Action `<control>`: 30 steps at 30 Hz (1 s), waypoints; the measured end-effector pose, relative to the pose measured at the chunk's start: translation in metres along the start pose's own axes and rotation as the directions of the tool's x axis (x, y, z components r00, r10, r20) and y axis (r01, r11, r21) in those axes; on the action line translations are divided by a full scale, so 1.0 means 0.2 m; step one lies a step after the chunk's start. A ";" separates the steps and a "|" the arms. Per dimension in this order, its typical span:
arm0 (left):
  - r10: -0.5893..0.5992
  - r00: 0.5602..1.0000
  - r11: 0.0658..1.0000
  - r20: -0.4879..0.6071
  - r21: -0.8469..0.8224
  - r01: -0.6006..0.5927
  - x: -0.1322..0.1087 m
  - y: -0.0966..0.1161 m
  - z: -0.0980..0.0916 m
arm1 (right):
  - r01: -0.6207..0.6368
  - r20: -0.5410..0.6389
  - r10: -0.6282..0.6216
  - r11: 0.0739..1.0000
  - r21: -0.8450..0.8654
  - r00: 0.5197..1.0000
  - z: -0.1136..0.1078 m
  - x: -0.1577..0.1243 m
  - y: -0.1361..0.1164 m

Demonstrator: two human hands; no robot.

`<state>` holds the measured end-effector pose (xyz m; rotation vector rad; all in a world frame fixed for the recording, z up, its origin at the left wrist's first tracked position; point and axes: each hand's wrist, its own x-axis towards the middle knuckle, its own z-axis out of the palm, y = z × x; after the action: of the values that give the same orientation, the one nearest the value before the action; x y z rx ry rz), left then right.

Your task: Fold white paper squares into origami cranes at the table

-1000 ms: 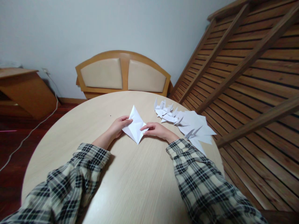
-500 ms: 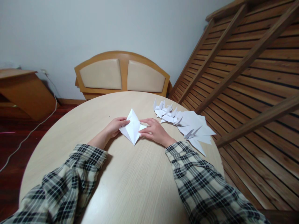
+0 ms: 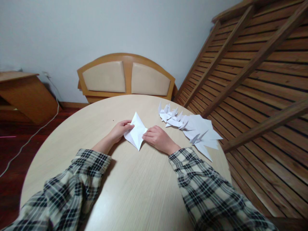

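A white sheet of folded paper (image 3: pixel 137 131), diamond-shaped with a crease down its middle, is held low over the table between both hands. My left hand (image 3: pixel 120 130) pinches its left side, thumb on top and fingers underneath. On the opposite side, my right hand (image 3: pixel 157 138) is closed on the right-hand flap, fingers pressed together. That hand covers most of the flap. Several folded paper cranes (image 3: pixel 168 113) stand in a row to the right, beyond my right hand.
Flat white paper pieces (image 3: pixel 201 126) lie at the right of the round wooden table (image 3: pixel 130 199), with a crane on them. A padded headboard (image 3: pixel 128 77) stands behind the table. Slatted wood (image 3: pixel 260 73) leans along the right. A white cable (image 3: pixel 36 133) trails over the floor at left.
My right hand's fingers have closed together over the right flap, which showed between them before. My left hand and the paper have shifted only slightly.
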<state>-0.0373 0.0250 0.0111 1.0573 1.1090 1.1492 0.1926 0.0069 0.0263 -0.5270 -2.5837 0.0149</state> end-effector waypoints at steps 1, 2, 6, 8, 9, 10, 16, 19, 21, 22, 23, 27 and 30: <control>0.004 1.000 1.000 0.004 0.009 -0.004 0.00 0.00 0.00 | 0.023 0.014 -0.022 0.997 -0.073 1.000 0.00 0.00 0.00; 0.007 1.000 1.000 0.009 0.016 -0.007 0.00 -0.01 0.00 | 0.042 0.024 -0.040 0.990 -0.133 0.999 0.00 -0.01 0.00; 0.016 0.999 0.999 0.029 0.044 -0.017 0.01 -0.01 -0.01 | 0.068 0.012 -0.067 0.968 -0.241 0.998 0.01 -0.02 0.00; 0.017 0.999 0.999 0.030 0.051 -0.018 0.01 -0.01 0.00 | 0.056 -0.001 -0.058 0.966 -0.252 0.998 0.01 -0.02 0.00; 0.016 0.999 0.999 0.028 0.050 -0.017 0.00 -0.01 0.00 | 0.049 -0.006 -0.053 0.966 -0.253 0.999 0.01 -0.02 0.00; 0.013 1.000 0.999 0.027 0.048 -0.015 0.00 0.00 0.00 | 0.042 -0.011 -0.047 0.967 -0.252 0.999 0.01 -0.02 -0.01; -0.015 0.999 0.999 0.044 0.046 0.013 -0.01 0.01 0.01 | 0.002 -0.044 -0.009 0.989 -0.148 0.999 0.00 0.00 -0.01; -0.016 0.997 0.999 0.069 0.045 0.013 -0.02 0.01 0.02 | -0.026 -0.068 0.022 0.998 -0.052 0.997 0.00 0.00 0.00; -0.014 0.997 0.999 0.079 0.043 0.011 -0.02 0.02 0.02 | -0.038 -0.086 0.037 0.999 -0.010 0.996 0.00 0.00 0.00; -0.014 0.997 0.999 0.081 0.043 0.010 -0.02 0.02 0.02 | -0.043 -0.093 0.043 0.999 0.003 0.995 0.00 0.00 0.00; -0.013 0.997 0.999 0.082 0.041 0.009 -0.02 0.02 0.02 | -0.049 -0.097 0.050 0.999 0.013 0.994 0.00 0.00 0.00; -0.013 0.996 0.999 0.090 0.039 0.009 -0.02 0.02 0.02 | -0.075 -0.105 0.078 0.997 0.036 0.991 0.01 0.00 -0.01; -0.012 0.996 0.999 0.090 0.054 0.007 -0.02 0.02 0.02 | -0.091 -0.121 0.096 0.995 0.046 0.988 0.00 0.00 -0.01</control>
<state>-0.0347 0.0205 0.0164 1.1338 1.0771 1.0590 0.1911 0.0055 0.0262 -0.6149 -2.4317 0.0641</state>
